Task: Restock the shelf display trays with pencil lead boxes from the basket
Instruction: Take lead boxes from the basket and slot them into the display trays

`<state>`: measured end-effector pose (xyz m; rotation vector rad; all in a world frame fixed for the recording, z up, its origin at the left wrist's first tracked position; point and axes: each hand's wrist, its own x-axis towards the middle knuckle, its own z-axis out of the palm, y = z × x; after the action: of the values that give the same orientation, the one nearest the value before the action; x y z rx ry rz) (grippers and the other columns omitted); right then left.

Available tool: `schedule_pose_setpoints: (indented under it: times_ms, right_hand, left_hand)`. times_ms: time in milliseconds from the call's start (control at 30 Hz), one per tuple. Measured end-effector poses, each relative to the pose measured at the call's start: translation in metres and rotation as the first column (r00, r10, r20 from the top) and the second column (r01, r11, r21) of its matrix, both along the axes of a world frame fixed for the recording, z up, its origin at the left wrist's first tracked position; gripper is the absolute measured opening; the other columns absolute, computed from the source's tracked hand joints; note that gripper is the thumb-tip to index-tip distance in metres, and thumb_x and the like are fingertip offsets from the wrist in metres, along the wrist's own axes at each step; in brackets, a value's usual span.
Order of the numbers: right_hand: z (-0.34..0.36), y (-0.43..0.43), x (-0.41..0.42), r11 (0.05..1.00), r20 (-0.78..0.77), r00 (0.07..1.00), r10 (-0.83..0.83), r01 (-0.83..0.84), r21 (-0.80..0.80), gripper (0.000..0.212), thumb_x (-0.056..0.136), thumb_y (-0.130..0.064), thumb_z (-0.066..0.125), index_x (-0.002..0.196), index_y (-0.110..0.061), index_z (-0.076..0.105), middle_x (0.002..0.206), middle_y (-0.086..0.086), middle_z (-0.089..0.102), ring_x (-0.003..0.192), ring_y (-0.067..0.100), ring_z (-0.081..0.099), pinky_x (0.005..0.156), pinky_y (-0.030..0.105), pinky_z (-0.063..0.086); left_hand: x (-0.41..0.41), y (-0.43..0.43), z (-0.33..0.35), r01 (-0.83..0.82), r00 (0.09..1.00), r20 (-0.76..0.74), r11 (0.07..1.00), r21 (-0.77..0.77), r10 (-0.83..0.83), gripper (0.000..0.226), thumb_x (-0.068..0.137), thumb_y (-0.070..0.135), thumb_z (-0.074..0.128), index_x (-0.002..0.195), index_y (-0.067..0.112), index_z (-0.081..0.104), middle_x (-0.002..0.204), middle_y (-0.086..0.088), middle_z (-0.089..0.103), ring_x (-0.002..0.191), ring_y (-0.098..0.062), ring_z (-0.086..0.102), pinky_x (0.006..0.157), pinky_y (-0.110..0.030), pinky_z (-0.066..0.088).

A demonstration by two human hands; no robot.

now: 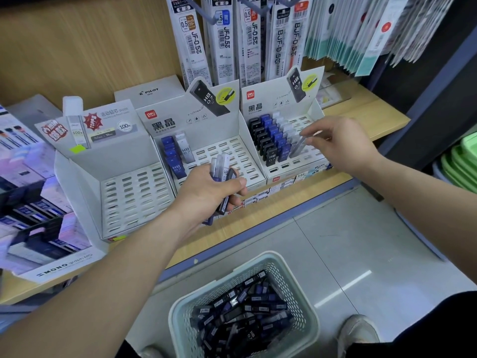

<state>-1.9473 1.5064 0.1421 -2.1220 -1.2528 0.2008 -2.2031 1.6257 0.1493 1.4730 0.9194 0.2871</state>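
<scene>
Pencil lead boxes (222, 169): your left grip (206, 192) clasps a bundle.
Right grip (340, 143): pinches one clear box (301, 145), tray (318, 109) beneath.

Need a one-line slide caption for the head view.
Restocking: left hand grips a bundle of lead boxes, right hand pinches a clear box over the right display tray, basket below.

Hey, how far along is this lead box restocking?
Done: the right tray has three columns nearly filled; the middle tray holds a few boxes. In hand: the left hand grips a bunch of boxes, the right hand pinches a clear box at the right tray. Left: the left tray shows bare slots, and the basket holds many boxes.
</scene>
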Motion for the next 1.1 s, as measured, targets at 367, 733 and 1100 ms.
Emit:
schedule_pose_setpoints:
  times_ms: [367,733,1100]
  right_hand:
    - [-0.001,0.009,-0.015,0.998,0.260,0.964,0.055,-0.051,-0.021,0.008,0.091,-0.021,0.070,0.098,-0.022,0.075,0.099,-0.006,0.059,0.080,0.014,0.060,0.070,0.038,0.055]
    - [0.022,0.025,-0.089,0.928,-0.480,0.804,0.351,-0.366,0.066,0.008,0.092,-0.015,0.070,0.098,-0.015,0.075,0.087,-0.001,0.072,0.080,0.024,0.067,0.072,0.037,0.058]
    - [0.025,0.021,-0.079,0.890,-0.551,0.735,0.395,-0.455,0.031,0.008,0.094,-0.011,0.066,0.100,-0.015,0.069,0.078,-0.004,0.067,0.069,0.015,0.063,0.069,0.033,0.057]
  left_hand:
    - [-0.004,-0.002,0.008,0.030,1.000,-0.005,0.998,0.061,-0.029,0.026,0.089,0.015,0.075,0.107,-0.001,0.065,0.086,-0.004,0.078,0.059,-0.012,0.066,0.052,-0.023,0.053]
    - [-0.004,-0.008,0.013,0.107,0.990,0.091,0.994,0.024,-0.108,0.040,0.085,0.014,0.078,0.118,0.005,0.058,0.087,-0.013,0.077,0.057,-0.018,0.065,0.053,-0.024,0.052]
    - [-0.003,-0.009,0.014,0.168,0.984,0.053,0.985,0.032,-0.170,0.035,0.087,0.027,0.075,0.113,0.012,0.058,0.088,-0.008,0.077,0.057,-0.016,0.065,0.054,-0.028,0.047]
